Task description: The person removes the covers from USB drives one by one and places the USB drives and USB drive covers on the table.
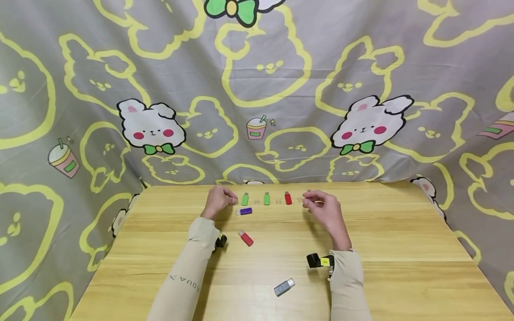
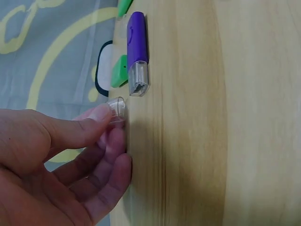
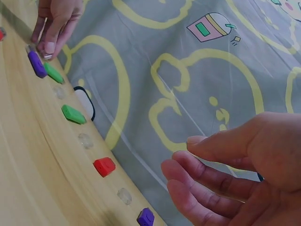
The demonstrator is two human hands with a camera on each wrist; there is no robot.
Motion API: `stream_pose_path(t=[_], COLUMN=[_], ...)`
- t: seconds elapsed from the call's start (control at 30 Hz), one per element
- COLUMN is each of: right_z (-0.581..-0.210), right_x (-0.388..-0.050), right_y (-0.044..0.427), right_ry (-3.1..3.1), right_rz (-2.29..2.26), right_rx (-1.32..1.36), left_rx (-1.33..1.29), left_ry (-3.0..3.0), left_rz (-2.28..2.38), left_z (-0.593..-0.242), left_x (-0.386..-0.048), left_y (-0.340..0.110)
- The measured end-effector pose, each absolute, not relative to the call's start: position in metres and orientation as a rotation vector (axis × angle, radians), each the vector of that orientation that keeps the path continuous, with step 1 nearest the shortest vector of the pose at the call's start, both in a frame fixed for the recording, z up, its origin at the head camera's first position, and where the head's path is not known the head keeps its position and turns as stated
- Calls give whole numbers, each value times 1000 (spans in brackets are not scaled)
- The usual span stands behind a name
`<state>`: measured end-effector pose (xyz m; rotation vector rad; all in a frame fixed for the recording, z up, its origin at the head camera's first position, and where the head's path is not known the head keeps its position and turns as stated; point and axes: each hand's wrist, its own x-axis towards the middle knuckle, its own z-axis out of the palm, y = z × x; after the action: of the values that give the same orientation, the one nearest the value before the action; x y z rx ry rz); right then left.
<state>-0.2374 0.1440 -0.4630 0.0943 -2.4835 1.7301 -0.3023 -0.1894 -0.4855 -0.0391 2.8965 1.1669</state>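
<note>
In the left wrist view, pinches a clear cap (image 2: 119,108) in the left hand (image 2: 66,136), just beside the plug end of the purple stick (image 2: 137,42). Could shoot the smooth little clear cap away by squeezing too hard, or bump the purple stick by swinging inward.

In the head view, shows the right hand (image 1: 326,209) loosely curved, well right of the purple stick, apparently holding nothing. Could push a green stick (image 1: 245,199), just behind the purple stick, out of line through a low reach. In front of the purple stick, shows a red stick (image 1: 246,239) and, farther off, a grey stick (image 1: 284,287), both in the way of lowered forearms.

In the right wrist view, shows more caps (image 3: 85,141) to the right of the purple stick, easily lost for being see-through; beyond these, a second purple stick (image 3: 146,217).
</note>
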Motion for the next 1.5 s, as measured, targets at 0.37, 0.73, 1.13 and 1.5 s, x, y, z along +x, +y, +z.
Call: stream_pose_path(t=[0.37, 0.73, 1.13, 1.5], right_z=[-465, -466, -467, -462], right_x=[-235, -236, -237, -235], right_y=[148, 147, 144, 135], right_ry=[-2502, -2488, -2493, -2523], right_rz=[1727, 1737, 1713, 1685], right_rx=[76, 71, 104, 160], left_rx=[-32, 6, -1, 91], left_ry=[2954, 2943, 2793, 2735], left_rz=[1152, 1341, 1802, 1981], left_z=[-486, -477, -462, -459], left_x=[-299, -288, -251, -235], left_y=[-188, -196, -170, -161])
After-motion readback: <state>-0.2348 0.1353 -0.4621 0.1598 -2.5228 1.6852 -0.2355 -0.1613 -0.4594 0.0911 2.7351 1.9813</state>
